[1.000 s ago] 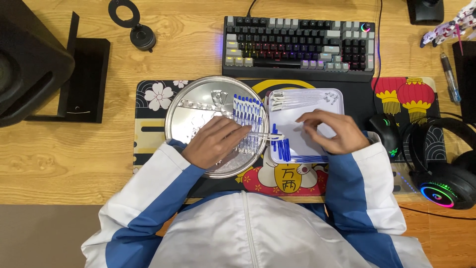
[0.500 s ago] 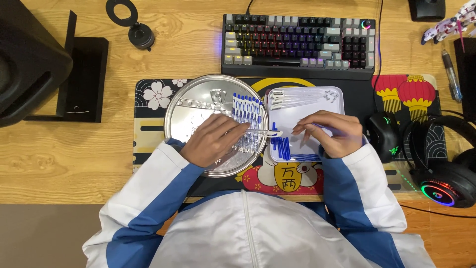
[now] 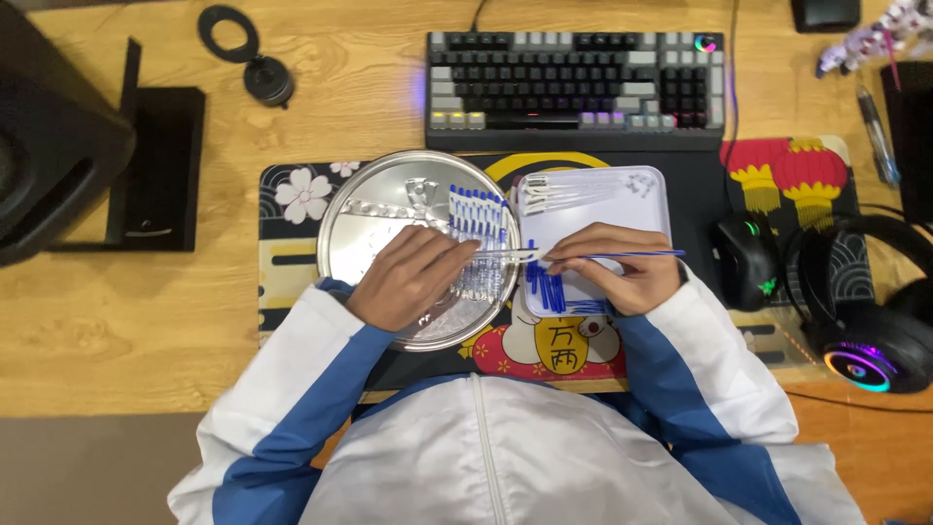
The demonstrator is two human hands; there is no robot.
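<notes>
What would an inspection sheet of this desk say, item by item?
Surface: wooden desk under a patterned desk mat.
Job's things: round metal tray with blue-tipped pieces; white tray; thin blue rod.
Clutter: keyboard, mouse, headset, pen.
Grippers: left hand holds a clear tube; right hand pinches the rod.
Cables: one behind the keyboard.
Surroundings: black speaker.

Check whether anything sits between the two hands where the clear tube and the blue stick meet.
Nothing visible does. The left hand holds a clear tube pointing right, the right hand holds a blue stick, and their ends meet over the gap between the round metal tray and white tray.
</notes>
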